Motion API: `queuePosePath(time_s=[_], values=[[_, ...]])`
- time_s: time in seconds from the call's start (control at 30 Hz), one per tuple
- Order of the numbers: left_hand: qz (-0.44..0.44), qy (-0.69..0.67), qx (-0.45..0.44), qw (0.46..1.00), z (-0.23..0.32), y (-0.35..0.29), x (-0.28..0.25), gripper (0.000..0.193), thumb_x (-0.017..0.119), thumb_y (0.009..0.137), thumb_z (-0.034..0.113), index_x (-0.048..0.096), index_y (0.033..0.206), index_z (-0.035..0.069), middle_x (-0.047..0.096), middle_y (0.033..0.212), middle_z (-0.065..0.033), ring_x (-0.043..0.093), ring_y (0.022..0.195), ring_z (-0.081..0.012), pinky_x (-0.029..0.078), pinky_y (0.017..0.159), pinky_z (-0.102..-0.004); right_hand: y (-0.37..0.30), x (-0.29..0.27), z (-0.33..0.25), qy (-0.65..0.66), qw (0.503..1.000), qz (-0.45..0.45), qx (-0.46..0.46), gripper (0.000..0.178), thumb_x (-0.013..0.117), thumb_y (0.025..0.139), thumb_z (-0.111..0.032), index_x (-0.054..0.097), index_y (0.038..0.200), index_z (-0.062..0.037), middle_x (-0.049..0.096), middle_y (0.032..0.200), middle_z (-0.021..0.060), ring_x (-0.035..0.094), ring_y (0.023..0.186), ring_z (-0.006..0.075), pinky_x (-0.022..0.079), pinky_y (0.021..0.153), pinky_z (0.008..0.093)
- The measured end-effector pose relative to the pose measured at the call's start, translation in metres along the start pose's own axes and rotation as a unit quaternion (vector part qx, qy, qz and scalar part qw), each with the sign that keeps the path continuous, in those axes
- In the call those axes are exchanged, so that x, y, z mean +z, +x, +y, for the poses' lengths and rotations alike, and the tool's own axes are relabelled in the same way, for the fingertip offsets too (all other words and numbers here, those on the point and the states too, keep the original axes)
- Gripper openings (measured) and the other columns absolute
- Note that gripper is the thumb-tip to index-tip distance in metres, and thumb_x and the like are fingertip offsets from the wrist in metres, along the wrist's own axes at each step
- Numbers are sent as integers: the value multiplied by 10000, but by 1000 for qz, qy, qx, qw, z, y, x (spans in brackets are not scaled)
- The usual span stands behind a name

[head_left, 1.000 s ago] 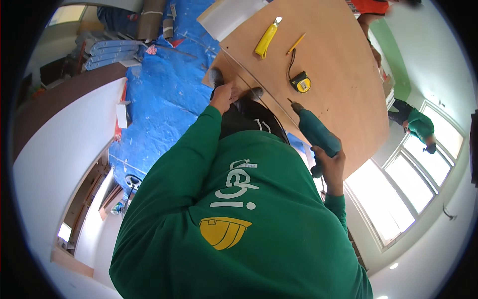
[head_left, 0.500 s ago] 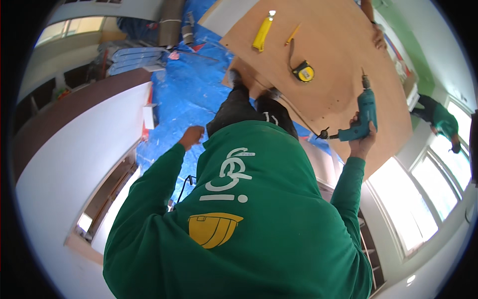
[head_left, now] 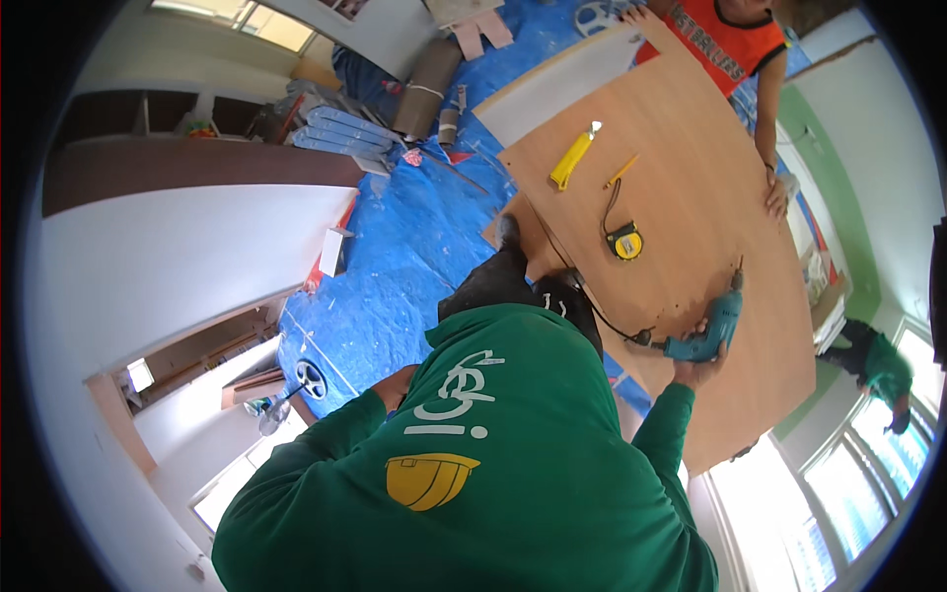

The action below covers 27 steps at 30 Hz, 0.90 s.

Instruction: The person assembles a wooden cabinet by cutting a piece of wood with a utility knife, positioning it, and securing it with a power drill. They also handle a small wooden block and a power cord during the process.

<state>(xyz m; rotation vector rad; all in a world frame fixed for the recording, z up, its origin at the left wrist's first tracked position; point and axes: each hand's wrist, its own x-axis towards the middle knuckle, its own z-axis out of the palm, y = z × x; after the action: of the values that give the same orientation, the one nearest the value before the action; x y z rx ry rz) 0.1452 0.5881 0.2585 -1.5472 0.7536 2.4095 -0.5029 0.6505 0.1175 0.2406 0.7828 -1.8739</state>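
Note:
My right hand (head_left: 700,369) is wrapped around the handle of a teal power drill (head_left: 726,321). The drill is held over a large wooden board (head_left: 681,187), with its bit pointing away from me. A dark cord runs from the handle back toward my legs. Close against my waist is my left hand (head_left: 397,387), partly covered by my green shirt, so its fingers are hidden. On the board lie a yellow-and-black tape measure (head_left: 624,241), a thin yellow pencil (head_left: 622,171) and a long yellow tool with a pale tip (head_left: 575,158).
Across the board, a co-worker in an orange sleeveless top (head_left: 715,39) rests both hands on its edges. Blue plastic sheeting (head_left: 395,266) covers the floor. A white curved partition (head_left: 187,247) stands at left. Another person in green (head_left: 883,370) is by the windows at right.
My view has shifted, bringing the co-worker's torso into sight. My left hand has come in from beside my hip to my waist. The drill stays in my right hand over the board.

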Motion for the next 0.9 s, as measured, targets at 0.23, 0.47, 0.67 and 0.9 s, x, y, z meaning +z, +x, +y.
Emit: queuePosePath(time_s=[0.23,0.47,0.67,0.9], values=[[3,-141,-6,990,-7,-9,25,551,748,904,126,598,1418,-7,706,1352,-160,709,1113,-235,566,917,-387,-10,21,4,-45,999,19,2,634,697,948,-365,536,1434,9,682,1250,172,668,1079,283,533,999,443],[-3,-115,-7,993,-12,1,12,581,752,900,148,589,1432,-16,695,1366,-191,707,1123,-250,566,907,-389,-30,28,-15,-239,948,208,35,705,749,928,-539,569,1427,-75,692,1236,150,692,1056,276,573,923,434],[-13,63,19,998,11,24,-30,592,754,893,178,594,1425,-28,694,1354,-218,710,1108,-265,568,889,-397,-35,7,-36,-555,771,304,68,690,712,927,-638,647,1115,23,737,792,174,649,492,219,544,483,324],[-71,271,34,959,53,27,-107,609,756,885,212,600,1416,-41,693,1341,-250,714,1090,-283,571,869,-407,-132,19,55,-498,812,224,207,257,664,1003,-205,673,1053,46,716,784,157,691,601,242,546,523,324]])
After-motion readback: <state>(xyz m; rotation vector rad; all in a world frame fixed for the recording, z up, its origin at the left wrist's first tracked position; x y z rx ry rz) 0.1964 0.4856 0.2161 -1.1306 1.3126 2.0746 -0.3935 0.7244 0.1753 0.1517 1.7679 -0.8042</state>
